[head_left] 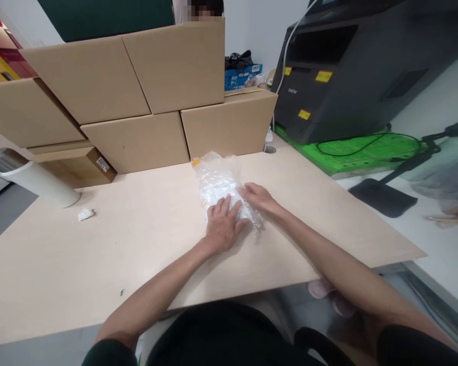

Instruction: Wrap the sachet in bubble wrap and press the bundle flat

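Clear, crinkled plastic wrap [217, 178] is lying on the pale wooden table [137, 239], the bare left hand [223, 225] spreading open over its near part, gripping nothing, the right hand [260, 197] touching its right edge with half-bent fingers, any pinch unclear. Even pressure is probably serving best.

Office-like packing area, shown by a pale wood-topped table [137, 244] with clear plastic wrapping [217, 178] on it, cardboard boxes [137, 91] stacked along its far edge, and a bulky dark Brother-branded machine [336, 86], apparently a printer, at right
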Action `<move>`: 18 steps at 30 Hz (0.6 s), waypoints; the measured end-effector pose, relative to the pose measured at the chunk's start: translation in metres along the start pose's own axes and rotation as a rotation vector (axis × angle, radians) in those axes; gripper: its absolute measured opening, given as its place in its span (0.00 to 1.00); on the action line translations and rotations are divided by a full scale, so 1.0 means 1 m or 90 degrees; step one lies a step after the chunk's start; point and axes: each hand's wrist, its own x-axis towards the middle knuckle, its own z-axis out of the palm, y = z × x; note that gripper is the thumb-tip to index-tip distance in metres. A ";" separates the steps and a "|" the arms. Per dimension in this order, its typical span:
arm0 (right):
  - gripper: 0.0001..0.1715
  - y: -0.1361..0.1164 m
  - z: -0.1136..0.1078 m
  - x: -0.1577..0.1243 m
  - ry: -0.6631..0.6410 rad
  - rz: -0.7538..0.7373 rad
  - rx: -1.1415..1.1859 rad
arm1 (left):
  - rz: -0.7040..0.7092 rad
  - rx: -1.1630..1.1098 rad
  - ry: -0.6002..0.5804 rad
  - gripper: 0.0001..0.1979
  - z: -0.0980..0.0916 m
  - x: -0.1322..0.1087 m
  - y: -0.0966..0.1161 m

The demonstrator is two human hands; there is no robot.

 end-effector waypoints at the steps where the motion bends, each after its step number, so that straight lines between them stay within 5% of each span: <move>1: 0.17 -0.006 0.005 0.002 -0.018 0.017 0.068 | 0.005 -0.007 0.008 0.30 0.001 -0.001 -0.001; 4: 0.15 -0.023 0.017 0.001 -0.117 0.079 0.301 | 0.015 -0.045 0.037 0.28 0.001 -0.005 -0.006; 8: 0.14 -0.035 0.023 -0.011 -0.174 0.108 0.422 | 0.023 -0.125 0.065 0.26 -0.018 -0.013 -0.021; 12: 0.22 -0.036 0.021 -0.037 -0.304 0.098 0.481 | 0.041 -0.077 0.074 0.26 -0.061 -0.017 -0.046; 18: 0.17 -0.057 0.001 -0.077 -0.546 -0.101 0.272 | 0.126 -0.016 0.008 0.28 -0.137 -0.024 -0.066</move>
